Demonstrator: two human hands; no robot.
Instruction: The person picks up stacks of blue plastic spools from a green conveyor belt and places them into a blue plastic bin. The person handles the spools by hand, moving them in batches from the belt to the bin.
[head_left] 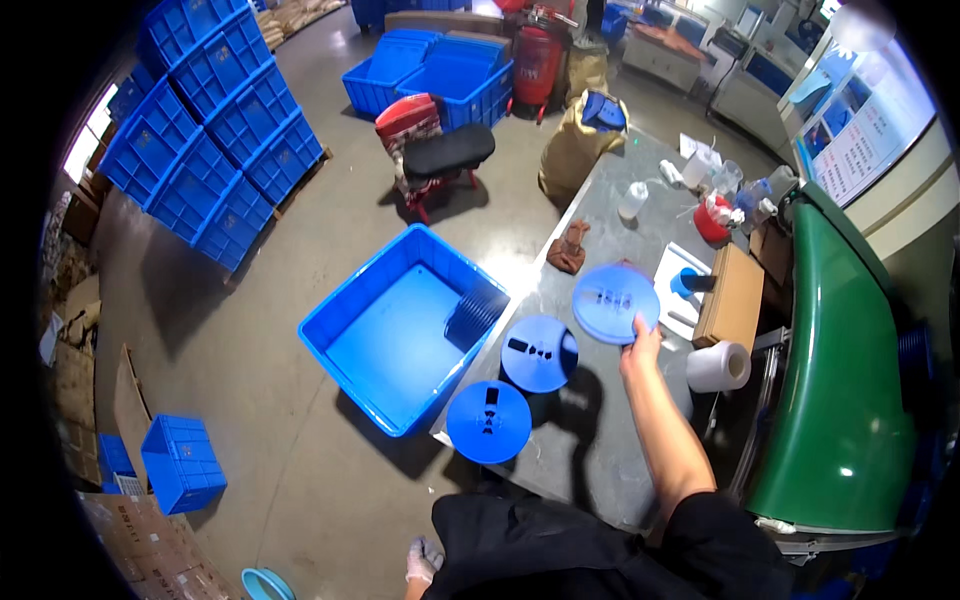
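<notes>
Over the grey table, I have the right hand closed on the near rim of a blue disc, thumb on top, the other fingers mostly hidden. Low beside the dark clothing, the left hand wears a pale glove; I cannot tell how far its fingers are spread or whether they hold anything.

To the right I read a tight side: a cardboard box and a white roll sit near the disc, with a green machine beyond. Two more blue discs, one farther and one nearer, crowd the table's near left corner. Past that edge, a blue tub opens upward, dark discs leaning in its right side, with grey floor stretching left.
</notes>
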